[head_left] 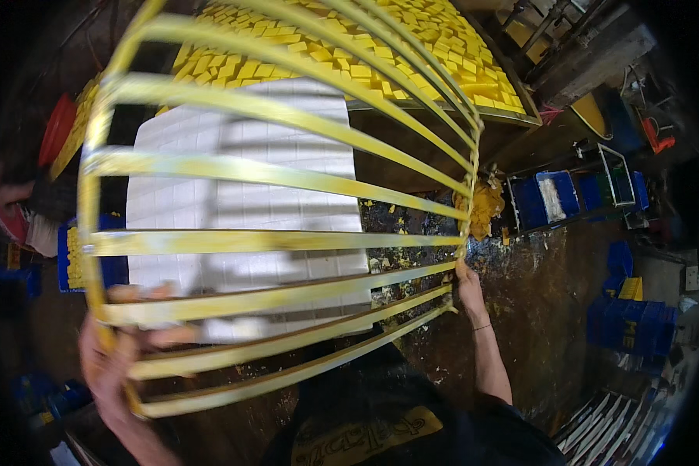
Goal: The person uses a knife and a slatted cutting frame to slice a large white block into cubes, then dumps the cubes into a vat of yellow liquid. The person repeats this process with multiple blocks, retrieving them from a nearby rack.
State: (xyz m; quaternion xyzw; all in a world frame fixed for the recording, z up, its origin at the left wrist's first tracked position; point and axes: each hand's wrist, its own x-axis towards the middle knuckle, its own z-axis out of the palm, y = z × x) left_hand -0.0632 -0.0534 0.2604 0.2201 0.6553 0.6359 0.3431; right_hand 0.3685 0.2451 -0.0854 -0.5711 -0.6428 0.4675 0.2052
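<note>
A large slatted metal frame [279, 239], coated with yellow residue, spans the view and looks tilted. My left hand [122, 338], blurred, grips its left rail near the lower corner, with fingers around a slat. On the opposite side my right hand [469, 282] holds the right rail by the slat ends. Behind the slats lies a broad white slab [291, 204] scored into a grid of squares; its material is unclear. The slats hide parts of it. Farther off, many small yellow blocks [361, 71] fill a wide rimmed vat [515, 115].
A blue crate [102, 224] holding yellow pieces is left of the slab, near another person's hand [17, 192] and a red basin [57, 131]. A yellow-brown cloth [485, 207] lies beyond my right hand. Blue crates [629, 323] and metal slats [603, 428] are at the right.
</note>
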